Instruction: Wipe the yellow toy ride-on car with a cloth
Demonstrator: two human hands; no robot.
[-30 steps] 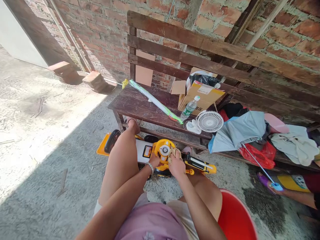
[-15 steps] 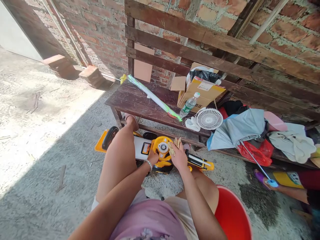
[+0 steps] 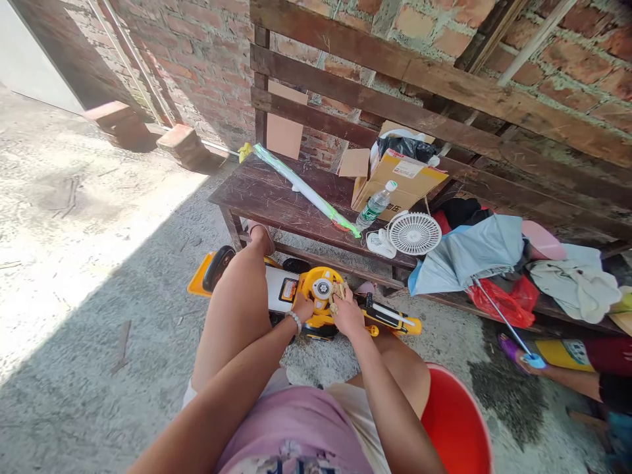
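Observation:
A yellow, white and black ride-on toy vehicle (image 3: 280,288) is between my legs, its yellow steering wheel (image 3: 323,273) facing up. With fingers curled, my left hand (image 3: 301,307) grips the lower left of the wheel, a beaded bracelet on that wrist. A crumpled beige cloth (image 3: 338,293) is bunched in my right hand (image 3: 349,315), pressed against the wheel's lower right side; some of its fingertips are hidden by the cloth. Beyond the right hand, a yellow and black arm (image 3: 390,315) of the toy extends to the right.
Behind the toy, a dark wooden bench (image 3: 237,191) carries a long wrapped roll (image 3: 306,191), cardboard box (image 3: 395,181), water bottle (image 3: 376,205) and white fan (image 3: 415,233). A red bucket (image 3: 457,421) stands by my right leg. Another person's hand (image 3: 534,361) holds an umbrella (image 3: 474,250) at right.
My right hand has moved slightly down and left with the cloth, from the wheel's right rim to its lower right. The left hand stays on the wheel.

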